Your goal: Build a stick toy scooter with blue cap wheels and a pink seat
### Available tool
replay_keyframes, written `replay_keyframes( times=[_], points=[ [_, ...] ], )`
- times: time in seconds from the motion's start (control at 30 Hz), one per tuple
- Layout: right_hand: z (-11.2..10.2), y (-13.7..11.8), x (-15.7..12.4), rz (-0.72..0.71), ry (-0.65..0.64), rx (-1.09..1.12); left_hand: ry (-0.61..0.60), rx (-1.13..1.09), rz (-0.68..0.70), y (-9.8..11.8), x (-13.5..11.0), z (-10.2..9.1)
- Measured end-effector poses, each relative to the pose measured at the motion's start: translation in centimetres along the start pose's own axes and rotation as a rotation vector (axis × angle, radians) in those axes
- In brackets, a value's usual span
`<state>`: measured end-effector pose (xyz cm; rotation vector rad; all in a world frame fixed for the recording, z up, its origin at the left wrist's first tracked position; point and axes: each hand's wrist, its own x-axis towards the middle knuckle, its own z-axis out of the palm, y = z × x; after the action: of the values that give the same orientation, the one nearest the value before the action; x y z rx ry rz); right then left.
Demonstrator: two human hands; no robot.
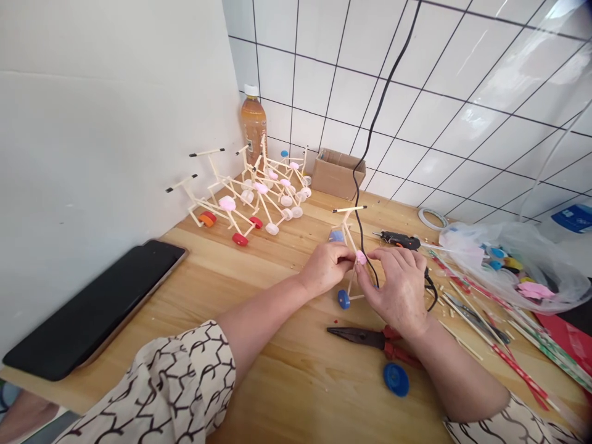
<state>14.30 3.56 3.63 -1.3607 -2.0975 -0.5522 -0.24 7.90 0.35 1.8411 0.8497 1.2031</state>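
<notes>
Stick frame (352, 246) with a blue bottle-cap wheel (343, 299) was held over a wooden tabletop (287, 401) between the person's left hand (326, 266) and right hand (400, 290). Their fingers (386, 254) were closed in a narrow pinch on the frame's sticks and a small pink piece (361, 258). A hot glue gun (398, 240) lay just beyond the hands; red-handled pliers (365, 337) and a loose blue cap (396, 379) lay nearer the person. Similar wheeled stick frames (250, 197) stood farther back by the wall (115, 123).
</notes>
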Motion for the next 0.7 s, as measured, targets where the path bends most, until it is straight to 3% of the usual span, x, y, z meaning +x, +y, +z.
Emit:
replay_keyframes(
  times=[0.3,0.5,0.7],
  points=[
    [0.0,-0.3,0.2,-0.008,-0.008,-0.004,-0.022,0.071,0.008,0.1,0.0,-0.2],
    [0.0,-0.2,0.1,0.001,-0.02,0.004,-0.032,0.062,-0.083,0.0,-0.2,-0.3],
    [0.1,-0.1,0.1,0.009,-0.012,0.025,0.127,-0.013,-0.198,1.1,-0.1,-0.9]
  ],
)
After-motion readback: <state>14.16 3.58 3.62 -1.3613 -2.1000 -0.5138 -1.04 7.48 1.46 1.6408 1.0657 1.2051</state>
